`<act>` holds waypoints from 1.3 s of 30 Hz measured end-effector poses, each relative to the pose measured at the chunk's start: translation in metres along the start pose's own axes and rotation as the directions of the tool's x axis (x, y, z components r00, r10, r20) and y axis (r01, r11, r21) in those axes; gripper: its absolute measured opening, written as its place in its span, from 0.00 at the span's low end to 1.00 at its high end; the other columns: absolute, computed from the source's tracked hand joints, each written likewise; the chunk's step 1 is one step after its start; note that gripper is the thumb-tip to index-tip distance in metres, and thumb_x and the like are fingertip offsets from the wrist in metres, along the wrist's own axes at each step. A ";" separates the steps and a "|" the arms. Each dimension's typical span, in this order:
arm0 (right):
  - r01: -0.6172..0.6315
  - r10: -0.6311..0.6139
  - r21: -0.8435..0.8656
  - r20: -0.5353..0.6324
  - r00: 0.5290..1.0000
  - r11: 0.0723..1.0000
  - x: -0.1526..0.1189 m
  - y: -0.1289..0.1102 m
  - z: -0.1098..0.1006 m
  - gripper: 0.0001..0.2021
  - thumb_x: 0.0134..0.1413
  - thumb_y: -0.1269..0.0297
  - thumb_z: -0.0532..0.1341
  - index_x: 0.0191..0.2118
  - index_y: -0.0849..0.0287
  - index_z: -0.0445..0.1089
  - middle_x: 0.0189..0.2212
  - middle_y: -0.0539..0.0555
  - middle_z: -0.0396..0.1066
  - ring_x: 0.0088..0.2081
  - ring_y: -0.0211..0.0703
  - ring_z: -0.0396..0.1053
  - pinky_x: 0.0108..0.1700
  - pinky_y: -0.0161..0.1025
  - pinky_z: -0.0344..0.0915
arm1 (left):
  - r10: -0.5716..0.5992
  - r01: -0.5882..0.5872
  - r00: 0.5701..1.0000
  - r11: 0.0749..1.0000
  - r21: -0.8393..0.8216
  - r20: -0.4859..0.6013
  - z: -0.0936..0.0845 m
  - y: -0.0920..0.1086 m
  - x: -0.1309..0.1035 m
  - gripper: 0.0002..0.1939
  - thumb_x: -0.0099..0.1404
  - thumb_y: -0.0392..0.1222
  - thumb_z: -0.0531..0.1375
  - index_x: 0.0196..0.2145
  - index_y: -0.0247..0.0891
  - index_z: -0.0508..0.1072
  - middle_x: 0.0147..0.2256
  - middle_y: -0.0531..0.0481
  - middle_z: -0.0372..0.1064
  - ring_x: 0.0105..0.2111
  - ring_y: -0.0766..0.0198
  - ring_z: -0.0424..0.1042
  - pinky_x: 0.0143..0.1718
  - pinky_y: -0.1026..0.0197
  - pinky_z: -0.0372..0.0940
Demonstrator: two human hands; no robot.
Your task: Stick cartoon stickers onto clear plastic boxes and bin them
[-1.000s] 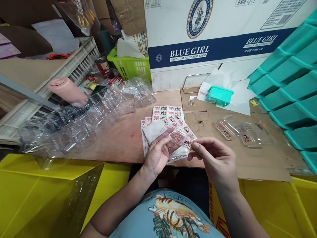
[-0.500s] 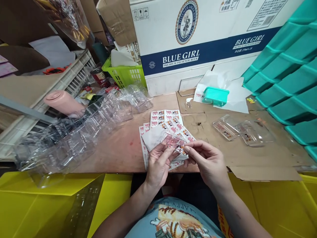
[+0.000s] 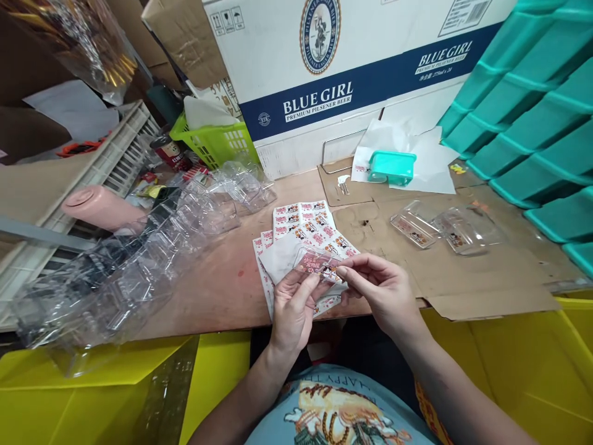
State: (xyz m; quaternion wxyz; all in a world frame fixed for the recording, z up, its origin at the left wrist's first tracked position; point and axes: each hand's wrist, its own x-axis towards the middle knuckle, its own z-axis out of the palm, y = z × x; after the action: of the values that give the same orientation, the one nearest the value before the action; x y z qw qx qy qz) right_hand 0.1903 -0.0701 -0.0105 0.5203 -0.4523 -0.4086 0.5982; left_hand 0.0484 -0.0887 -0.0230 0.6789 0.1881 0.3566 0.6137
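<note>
Both hands meet over the table's near edge [image 3: 208,324], just in front of the sticker sheets [image 3: 303,219]. Left hand [image 3: 294,309] and right hand [image 3: 382,293] pinch one small clear sticker case [image 3: 319,264] between curled fingers, with bare wood left of the sheets.

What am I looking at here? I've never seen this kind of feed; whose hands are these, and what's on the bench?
There is no machine here. The single view comes from a camera on a person's head, looking down at their own bare hands. The left hand and right hand together hold a small clear plastic tray with a pink printed sticker in it. Under them, sticker sheets lie on the wooden bench. A heap of empty clear trays sits to the left, two trays with stickers inside to the right, and a beer carton behind.
</note>
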 end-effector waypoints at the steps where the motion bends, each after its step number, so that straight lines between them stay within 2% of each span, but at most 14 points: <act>1: 0.001 -0.001 0.000 -0.003 1.000 1.000 0.000 0.000 0.000 0.08 0.49 0.61 0.72 0.32 0.59 0.77 0.25 0.50 0.75 0.20 0.32 0.69 0.22 0.29 0.70 | 0.001 -0.001 1.000 1.000 -0.007 -0.006 0.000 0.000 0.000 0.08 0.60 0.34 0.66 0.38 0.40 0.81 0.41 0.48 0.80 0.42 0.62 0.78 0.48 0.58 0.72; 13: 0.010 -0.009 0.015 -0.033 0.999 1.000 -0.001 0.000 0.004 0.09 0.48 0.62 0.72 0.32 0.61 0.77 0.26 0.51 0.75 0.21 0.32 0.68 0.21 0.28 0.69 | -0.005 0.004 0.999 1.000 -0.011 -0.053 0.000 0.000 0.000 0.08 0.57 0.33 0.68 0.36 0.41 0.81 0.40 0.49 0.80 0.43 0.61 0.78 0.47 0.58 0.73; 21: 0.006 -0.006 0.000 -0.047 0.999 1.000 0.000 -0.001 0.005 0.10 0.47 0.61 0.72 0.31 0.61 0.76 0.26 0.51 0.75 0.22 0.33 0.69 0.21 0.29 0.69 | 0.000 -0.001 0.998 1.000 -0.013 -0.059 0.000 -0.001 -0.001 0.09 0.56 0.32 0.68 0.36 0.41 0.81 0.42 0.49 0.80 0.44 0.60 0.78 0.50 0.53 0.72; 32: -0.029 0.028 -0.014 -0.056 0.998 0.999 0.000 -0.002 0.008 0.13 0.45 0.57 0.73 0.31 0.62 0.75 0.28 0.53 0.76 0.22 0.35 0.68 0.20 0.32 0.69 | 0.001 -0.001 0.997 1.000 0.002 -0.076 0.000 -0.001 0.000 0.09 0.55 0.32 0.68 0.35 0.40 0.80 0.40 0.50 0.80 0.42 0.63 0.78 0.47 0.60 0.72; 35: -0.030 0.028 -0.028 -0.050 0.998 0.999 0.000 -0.001 0.008 0.13 0.46 0.57 0.72 0.32 0.62 0.75 0.29 0.54 0.76 0.23 0.36 0.69 0.20 0.31 0.69 | -0.002 0.002 0.995 1.000 0.006 -0.095 -0.001 0.000 0.000 0.11 0.54 0.31 0.68 0.36 0.41 0.80 0.41 0.51 0.80 0.42 0.64 0.78 0.47 0.60 0.72; 39: -0.022 0.019 -0.056 -0.047 0.999 0.998 0.001 -0.001 0.008 0.13 0.47 0.57 0.72 0.32 0.63 0.75 0.28 0.54 0.76 0.23 0.35 0.68 0.21 0.32 0.69 | -0.001 0.002 0.998 1.000 0.020 -0.061 -0.003 -0.001 0.001 0.13 0.56 0.31 0.67 0.40 0.42 0.80 0.43 0.50 0.79 0.43 0.63 0.77 0.50 0.58 0.71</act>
State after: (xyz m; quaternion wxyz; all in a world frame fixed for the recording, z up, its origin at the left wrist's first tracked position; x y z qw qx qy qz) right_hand 0.1832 -0.0687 -0.0077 0.5106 -0.4847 -0.4084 0.5811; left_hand 0.0470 -0.0887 -0.0260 0.6663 0.1759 0.3832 0.6150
